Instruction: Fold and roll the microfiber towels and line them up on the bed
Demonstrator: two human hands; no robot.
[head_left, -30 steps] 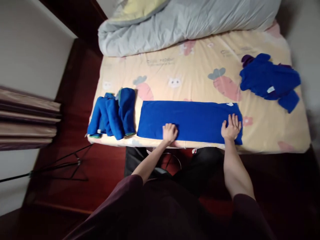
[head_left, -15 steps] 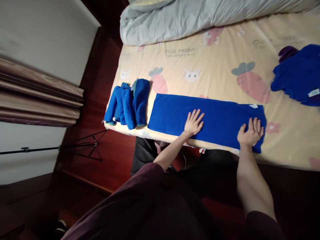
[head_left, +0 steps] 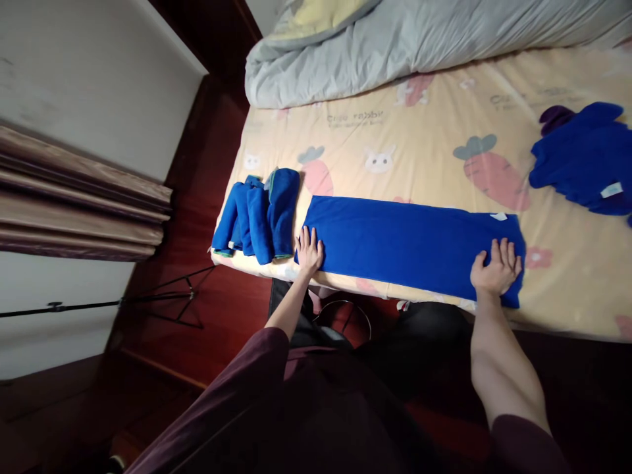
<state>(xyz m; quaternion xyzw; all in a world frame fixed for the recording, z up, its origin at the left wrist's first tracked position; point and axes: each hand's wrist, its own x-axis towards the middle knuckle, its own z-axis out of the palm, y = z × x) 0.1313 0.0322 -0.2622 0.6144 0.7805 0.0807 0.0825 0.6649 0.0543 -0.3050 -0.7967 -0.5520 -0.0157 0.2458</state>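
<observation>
A blue cloth [head_left: 395, 240] lies flat as a long strip near the bed's front edge, with a small white tag at its upper right. My left hand [head_left: 309, 252] rests on its left end, palm down and fingers spread. On the right end lies my right hand [head_left: 495, 268], also flat with its fingers apart. Just left of the strip are several rolled blue cloths [head_left: 259, 217] with green trim, side by side. A crumpled blue cloth [head_left: 585, 158] with a white tag is at the far right, and a dark purple piece [head_left: 556, 120] shows beside it.
The bed [head_left: 424, 158] has a yellow sheet with carrot and rabbit prints. A grey quilt [head_left: 345, 66] is bunched along its far side. At the left are a striped curtain [head_left: 79, 197] and a black stand [head_left: 187, 296] on the red floor.
My left hand has slid left along the strip, from its middle to its left end. My right hand stays on the right end. The view has shifted slightly.
</observation>
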